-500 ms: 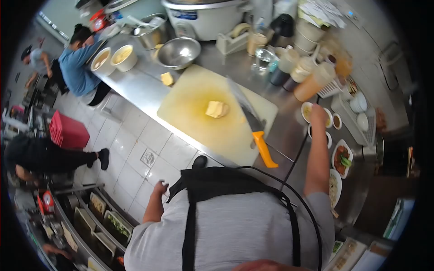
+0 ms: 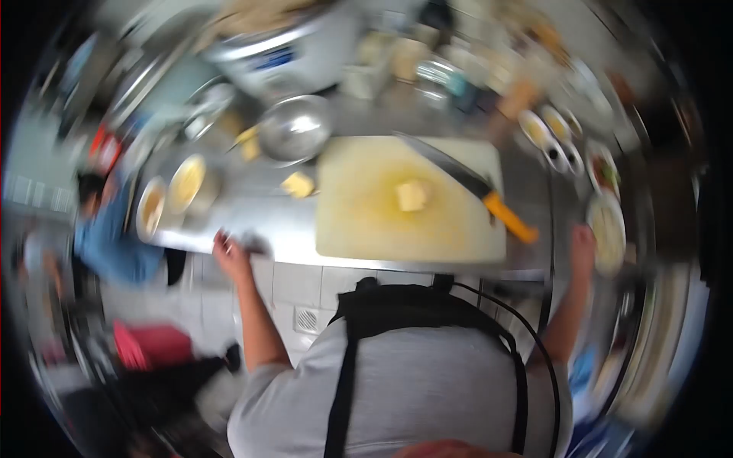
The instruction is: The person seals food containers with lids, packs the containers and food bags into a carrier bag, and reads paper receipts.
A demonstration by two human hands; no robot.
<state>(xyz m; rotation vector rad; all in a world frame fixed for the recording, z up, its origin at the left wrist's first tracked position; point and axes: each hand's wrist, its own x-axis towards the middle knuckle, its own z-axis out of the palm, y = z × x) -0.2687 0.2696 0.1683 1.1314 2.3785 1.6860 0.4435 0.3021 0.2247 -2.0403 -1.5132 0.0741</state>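
Note:
My left hand [image 2: 231, 253] is over the front edge of the steel counter, its fingers smeared by motion. To the right, my right hand [image 2: 583, 243] is beside an oval dish of pale food [image 2: 609, 229]; blur hides its fingers and whether it touches the dish. Between my hands lies a yellow-stained cutting board [image 2: 366, 233]. On it are a pale yellow block [image 2: 413, 196] and a large knife with an orange handle [image 2: 510, 218], its blade slanting toward the back. Another yellow piece [image 2: 298, 184] sits on the counter just left of the board.
A steel mixing bowl [image 2: 294, 131] stands behind the board, with two white tubs [image 2: 188, 183] to its left. Small sauce bowls [image 2: 536, 130] are at the right. Bottles and a large cooker [image 2: 286, 49] line the back. A co-worker in blue [image 2: 114, 237] is at the left.
My right hand has left the small sauce bowls and come back beside the oval dish. My left hand has risen from low beside me to the counter edge. The camera view has turned.

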